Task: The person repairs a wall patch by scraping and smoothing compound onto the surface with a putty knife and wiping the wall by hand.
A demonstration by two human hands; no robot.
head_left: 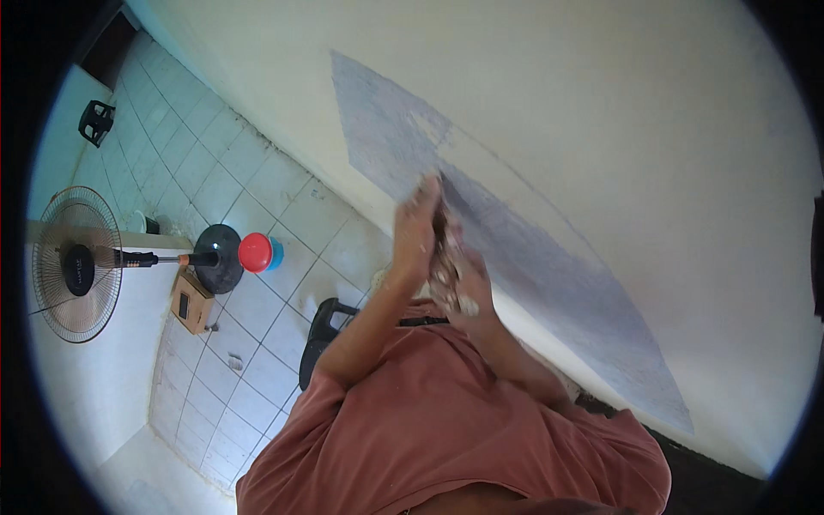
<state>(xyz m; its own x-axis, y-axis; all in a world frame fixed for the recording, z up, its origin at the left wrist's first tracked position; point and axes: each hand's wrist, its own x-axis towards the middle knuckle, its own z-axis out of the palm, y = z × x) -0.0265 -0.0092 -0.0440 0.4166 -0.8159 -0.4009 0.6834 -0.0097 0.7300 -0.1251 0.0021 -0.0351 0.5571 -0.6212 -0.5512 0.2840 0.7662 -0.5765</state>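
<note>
My left hand point(416, 227) and my right hand point(468, 287) are close together in front of my waist, beside the wall. The left hand is slightly blurred, its fingers pressed together and pointing up toward the wall. White paste is smeared over the curled fingers of the right hand. A narrow dark thing point(441, 215) shows between the hands; its kind is too blurred to tell. Behind them is a long grey patch point(532, 257) on the cream wall point(601, 129), with a paler uneven area near its upper edge.
A black plastic stool point(319, 339) stands at my left. Farther left on the tiled floor point(257, 318) are a red-lidded blue tub point(256, 252), a standing fan point(79, 268) with a round black base, and a cardboard box point(190, 300). Another black stool point(96, 123) is at the far left.
</note>
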